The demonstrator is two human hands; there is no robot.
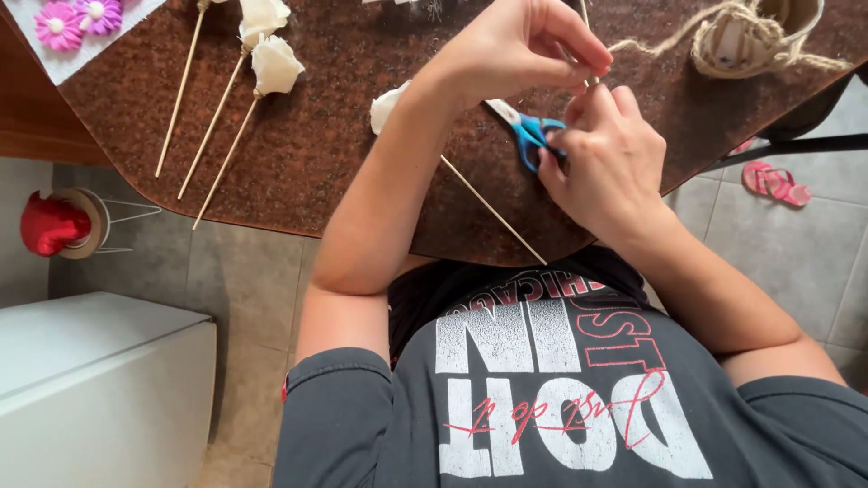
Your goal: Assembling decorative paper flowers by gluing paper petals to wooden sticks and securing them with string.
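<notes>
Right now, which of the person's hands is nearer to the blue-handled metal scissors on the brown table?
Right. The right hand touches the handles of the blue-handled scissors; the left hand is farther across the table, beyond them, pinching a thin wooden stick.

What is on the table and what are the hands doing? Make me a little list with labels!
Table: dark brown speckled table.
Left hand: left hand pinches a thin stick at its fingertips.
Right hand: right hand touches the same stick from below, with blue-handled scissors right beside it.
Under the left arm: a cream flower on a skewer.
Far left: three more cream flowers on skewers, two pink and purple flowers on white cloth.
Far right: jute twine roll.
Floor: pink sandal.
</notes>
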